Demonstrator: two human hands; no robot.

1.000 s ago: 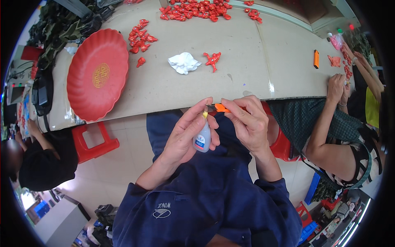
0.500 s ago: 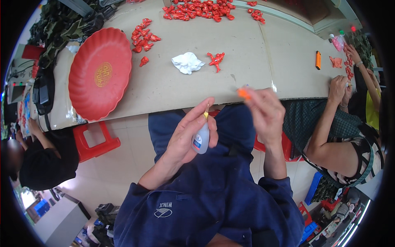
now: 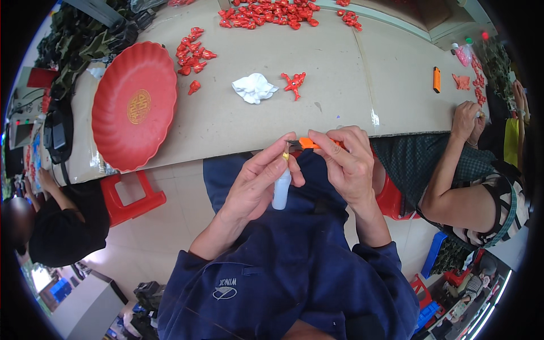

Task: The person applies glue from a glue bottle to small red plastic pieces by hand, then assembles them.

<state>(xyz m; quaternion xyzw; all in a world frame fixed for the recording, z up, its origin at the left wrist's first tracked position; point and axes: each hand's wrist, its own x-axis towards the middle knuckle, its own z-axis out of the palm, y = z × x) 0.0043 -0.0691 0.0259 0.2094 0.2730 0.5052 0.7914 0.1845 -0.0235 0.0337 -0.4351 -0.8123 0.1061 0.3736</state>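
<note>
My left hand point(image 3: 247, 184) is wrapped round a small pale squeeze bottle point(image 3: 281, 192) with a yellow collar and thin tip, tip pointing up. An orange utility knife point(image 3: 309, 143) is pinched in my right hand point(image 3: 347, 164). Its dark blade lies at the bottle's tip, beside my left fingertips; whether it touches the tip I cannot tell. Both hands are above my lap at the table's near edge. Beyond them on the table lie a red toy figure point(image 3: 293, 85) and a crumpled white tissue point(image 3: 254, 88).
A big red scalloped tray point(image 3: 160, 122) stands on the left. Red parts are piled at the back point(image 3: 269, 14) and in a smaller heap point(image 3: 192, 54) near the tray. An orange-and-black tool point(image 3: 436, 80) lies right, near a co-worker's hands point(image 3: 466, 120). Red stools point(image 3: 131, 198) stand below the table.
My right hand has come left and brought the knife's blade to the bottle's tip. The bottle has turned slightly in my left hand.
</note>
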